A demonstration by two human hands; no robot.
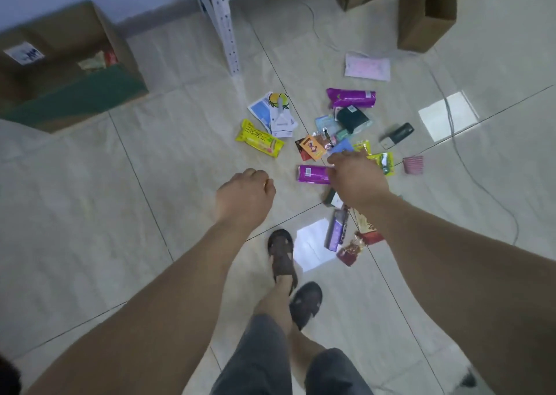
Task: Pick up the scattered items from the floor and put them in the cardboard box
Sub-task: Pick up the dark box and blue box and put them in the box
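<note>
The right hand [356,178], fingers curled downward but grasp unclear, hovers over the purple packet [313,174] lying crosswise mid-frame on the floor [120,214], nearer than the empty, loosely clenched left hand [245,196]; cardboard box [69,63] upper left.

The right hand [358,181] covered the end of a purple packet [313,174] and hid its own fingers, so any grip could not be told. The cardboard box [60,63] was cut off at the left edge. Package print was too blurred to read.
</note>
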